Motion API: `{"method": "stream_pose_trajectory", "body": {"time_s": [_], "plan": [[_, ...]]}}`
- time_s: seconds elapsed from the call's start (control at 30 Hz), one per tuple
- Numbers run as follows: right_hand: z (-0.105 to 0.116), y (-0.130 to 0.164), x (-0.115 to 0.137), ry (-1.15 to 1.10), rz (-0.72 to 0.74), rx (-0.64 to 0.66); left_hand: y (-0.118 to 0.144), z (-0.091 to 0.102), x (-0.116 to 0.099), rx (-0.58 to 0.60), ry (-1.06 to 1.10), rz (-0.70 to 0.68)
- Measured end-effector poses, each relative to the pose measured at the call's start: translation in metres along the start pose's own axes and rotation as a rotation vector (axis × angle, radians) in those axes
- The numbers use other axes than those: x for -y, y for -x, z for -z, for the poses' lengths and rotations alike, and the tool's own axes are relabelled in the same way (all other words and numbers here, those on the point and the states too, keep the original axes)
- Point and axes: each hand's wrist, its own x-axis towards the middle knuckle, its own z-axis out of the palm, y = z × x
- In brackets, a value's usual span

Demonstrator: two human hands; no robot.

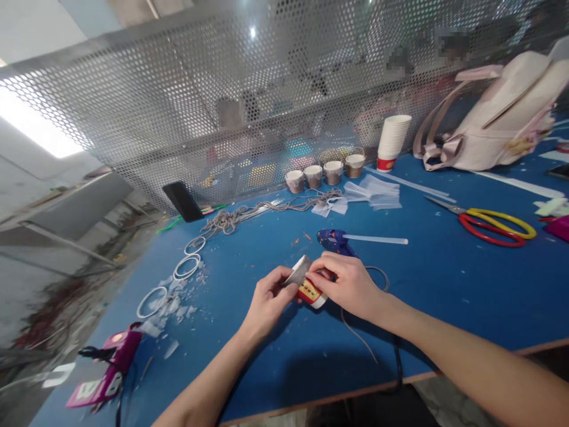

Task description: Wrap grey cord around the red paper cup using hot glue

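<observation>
Both hands met over the blue table [444,284], near its front edge. The left hand [267,299] pinched the end of a grey strip [297,271] between thumb and fingers. The right hand [349,284] was closed over a paper cup [312,293] lying on its side, with only its white rim and a red-and-yellow band showing below the fingers; the rest of the cup was hidden. The strip lay against the cup, but how far it wrapped round could not be made out.

Just behind the right hand lay a glue gun [334,240], its handle covered by the hand and a glue stick [377,240] jutting from its back. Its cord [360,338] ran under the wrist and off the table edge.

Further back stood four covered cups [323,172], a cup stack [393,142], a tangle of cord [231,220] and scissors [493,225]. White rings [186,267] and scraps [173,308] lay to the left. A pink bag [502,118] was cut off at the frame's right.
</observation>
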Motion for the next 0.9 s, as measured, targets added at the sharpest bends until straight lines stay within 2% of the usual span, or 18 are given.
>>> {"method": "stream_pose_trajectory", "body": {"time_s": [0.33,0.53,0.7,0.9], "plan": [[-0.001,0.0,-0.001,0.013,0.007,-0.019,-0.001,0.003,0.01,-0.028,0.053,-0.029],[0.0,0.0,-0.001,0.02,-0.002,-0.017,-0.002,0.004,0.011,-0.063,-0.004,-0.029],[0.0,0.0,-0.003,0.03,-0.008,-0.011,-0.004,0.003,0.008,0.0,0.093,0.023],[0.0,0.001,-0.005,0.03,-0.009,-0.007,-0.004,0.003,0.006,0.047,0.081,0.048]]}}
